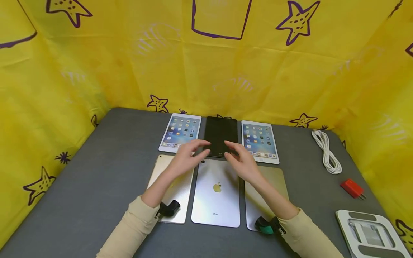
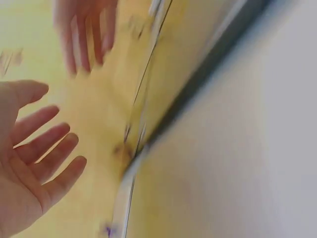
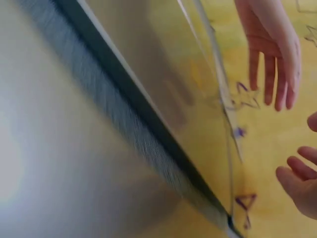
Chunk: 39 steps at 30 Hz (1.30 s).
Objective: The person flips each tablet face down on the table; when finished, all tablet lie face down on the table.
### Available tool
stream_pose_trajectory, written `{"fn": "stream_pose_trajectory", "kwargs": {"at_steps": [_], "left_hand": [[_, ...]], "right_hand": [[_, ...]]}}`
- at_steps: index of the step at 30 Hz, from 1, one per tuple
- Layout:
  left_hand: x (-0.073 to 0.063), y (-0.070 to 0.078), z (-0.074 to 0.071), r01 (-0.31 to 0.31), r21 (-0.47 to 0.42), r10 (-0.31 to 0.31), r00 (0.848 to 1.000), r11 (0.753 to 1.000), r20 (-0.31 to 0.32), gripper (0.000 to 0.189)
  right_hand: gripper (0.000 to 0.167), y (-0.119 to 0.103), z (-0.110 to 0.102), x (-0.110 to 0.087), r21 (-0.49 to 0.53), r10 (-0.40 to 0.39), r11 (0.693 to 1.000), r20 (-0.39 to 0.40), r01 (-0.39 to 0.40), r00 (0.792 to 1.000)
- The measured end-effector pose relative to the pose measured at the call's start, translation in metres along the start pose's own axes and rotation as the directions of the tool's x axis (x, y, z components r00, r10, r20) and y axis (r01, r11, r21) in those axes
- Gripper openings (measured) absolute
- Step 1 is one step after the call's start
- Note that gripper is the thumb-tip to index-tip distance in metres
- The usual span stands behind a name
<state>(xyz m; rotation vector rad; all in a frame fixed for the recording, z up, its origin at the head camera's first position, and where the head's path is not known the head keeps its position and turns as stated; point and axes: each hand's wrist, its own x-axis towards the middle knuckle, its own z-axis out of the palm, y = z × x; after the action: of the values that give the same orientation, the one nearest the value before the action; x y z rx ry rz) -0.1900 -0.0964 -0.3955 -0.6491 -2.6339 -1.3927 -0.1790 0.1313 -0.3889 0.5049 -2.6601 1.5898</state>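
Observation:
Both hands hover over the near end of a black tablet (image 1: 221, 130) in the back row. The left hand (image 1: 188, 156) and right hand (image 1: 242, 163) face each other with a gap between them, fingers loosely bent and holding nothing. White tablets with lit home screens, one at left (image 1: 181, 130) and one at right (image 1: 260, 139), flank the black one. In front, face down, lie a silver iPad (image 1: 215, 200), a gold tablet (image 1: 180, 191) under the left forearm and another gold tablet (image 1: 255, 202) partly hidden by the right arm. In both wrist views the fingers are spread and free.
On the right side of the grey table (image 1: 96, 200) lie a coiled white cable (image 1: 326, 154), a red plug adapter (image 1: 352, 187) and a white-and-grey folded stand (image 1: 371, 233). Yellow patterned cloth (image 1: 180, 71) borders the table at the back and sides.

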Motion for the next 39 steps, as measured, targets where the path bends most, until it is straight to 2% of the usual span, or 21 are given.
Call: {"fn": "stream_pose_trajectory", "kwargs": {"at_steps": [1, 3, 5, 7, 9, 14, 16, 18, 21, 24, 29, 32, 35, 37, 39], "left_hand": [[0.000, -0.006, -0.009, 0.039, -0.012, -0.040, 0.998, 0.999, -0.051, 0.033], [0.000, -0.019, -0.026, 0.112, -0.036, -0.116, 0.983, 0.993, -0.143, 0.034], [-0.002, -0.031, -0.042, 0.185, -0.053, -0.192, 0.959, 0.981, -0.210, 0.035], [-0.004, -0.042, -0.055, 0.256, -0.049, -0.261, 0.933, 0.965, -0.247, 0.038], [-0.006, -0.052, -0.065, 0.328, -0.037, -0.326, 0.912, 0.944, -0.250, 0.045], [-0.012, -0.074, -0.079, 0.500, -0.048, -0.500, 0.848, 0.865, -0.173, 0.063], [-0.013, -0.080, -0.083, 0.540, -0.096, -0.548, 0.824, 0.836, -0.144, 0.066], [-0.014, -0.082, -0.086, 0.556, -0.149, -0.574, 0.809, 0.818, -0.126, 0.068], [-0.013, -0.084, -0.089, 0.563, -0.211, -0.592, 0.799, 0.799, -0.107, 0.071], [-0.013, -0.083, -0.091, 0.574, -0.234, -0.603, 0.794, 0.785, -0.075, 0.072], [-0.013, -0.081, -0.090, 0.577, -0.249, -0.599, 0.800, 0.778, -0.019, 0.072], [-0.013, -0.080, -0.089, 0.574, -0.254, -0.596, 0.803, 0.779, -0.015, 0.071], [-0.013, -0.078, -0.089, 0.567, -0.276, -0.593, 0.805, 0.776, -0.010, 0.071], [-0.013, -0.078, -0.091, 0.558, -0.324, -0.589, 0.808, 0.764, 0.004, 0.070], [-0.013, -0.078, -0.094, 0.551, -0.396, -0.591, 0.806, 0.734, 0.025, 0.068]], "right_hand": [[0.042, -0.001, 0.007, 0.003, 0.025, 0.005, 1.000, 0.006, -0.005, 1.000], [0.043, -0.005, 0.019, 0.007, 0.074, 0.028, 0.997, 0.020, -0.029, 0.999], [0.043, -0.007, 0.030, 0.012, 0.113, 0.059, 0.992, 0.034, -0.062, 0.998], [0.045, -0.008, 0.040, 0.017, 0.142, 0.091, 0.985, 0.047, -0.097, 0.995], [0.046, -0.009, 0.048, 0.022, 0.167, 0.120, 0.978, 0.062, -0.128, 0.991], [0.050, -0.006, 0.063, 0.035, 0.194, 0.145, 0.967, 0.111, -0.165, 0.983], [0.051, -0.005, 0.068, 0.042, 0.216, 0.162, 0.958, 0.132, -0.188, 0.978], [0.053, -0.005, 0.074, 0.049, 0.249, 0.196, 0.941, 0.148, -0.228, 0.969], [0.056, -0.006, 0.083, 0.059, 0.317, 0.254, 0.901, 0.166, -0.295, 0.953], [0.060, -0.008, 0.091, 0.066, 0.383, 0.291, 0.858, 0.186, -0.342, 0.939], [0.067, -0.020, 0.099, 0.070, 0.473, 0.301, 0.798, 0.225, -0.374, 0.927], [0.070, -0.022, 0.102, 0.071, 0.489, 0.303, 0.784, 0.236, -0.382, 0.923], [0.070, -0.018, 0.106, 0.072, 0.491, 0.293, 0.786, 0.239, -0.376, 0.926], [0.069, -0.018, 0.107, 0.072, 0.495, 0.283, 0.785, 0.247, -0.372, 0.927], [0.068, -0.019, 0.108, 0.072, 0.491, 0.276, 0.789, 0.253, -0.369, 0.927]]}}
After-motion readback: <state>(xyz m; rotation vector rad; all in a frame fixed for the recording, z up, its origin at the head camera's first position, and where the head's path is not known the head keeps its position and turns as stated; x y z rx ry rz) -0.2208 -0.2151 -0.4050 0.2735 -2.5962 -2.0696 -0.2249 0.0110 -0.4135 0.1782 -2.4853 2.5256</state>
